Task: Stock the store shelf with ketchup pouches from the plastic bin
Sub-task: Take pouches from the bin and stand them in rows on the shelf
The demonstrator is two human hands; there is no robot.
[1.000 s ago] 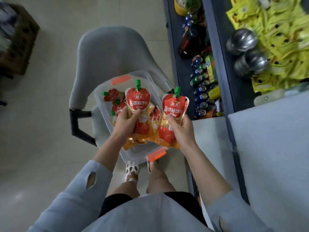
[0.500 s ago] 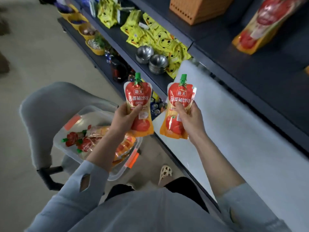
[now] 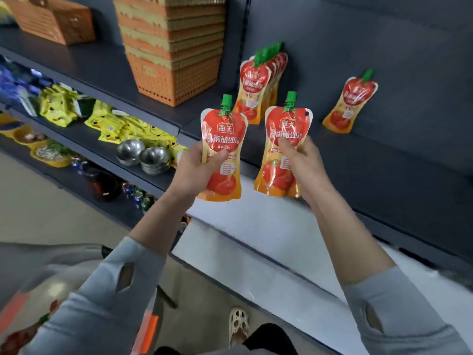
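You are holding the left pouch upright in your left hand and the right pouch upright in your right hand. The two are side by side but apart, both in front of the shelf. On that shelf, behind the two, a row of pouches is standing one behind another, and a single pouch is standing well to its right. The stack of baskets is sitting just left of the row, on the neighbouring shelf section. One level below, left of your left hand, bowls are sitting just in front of snack packets.
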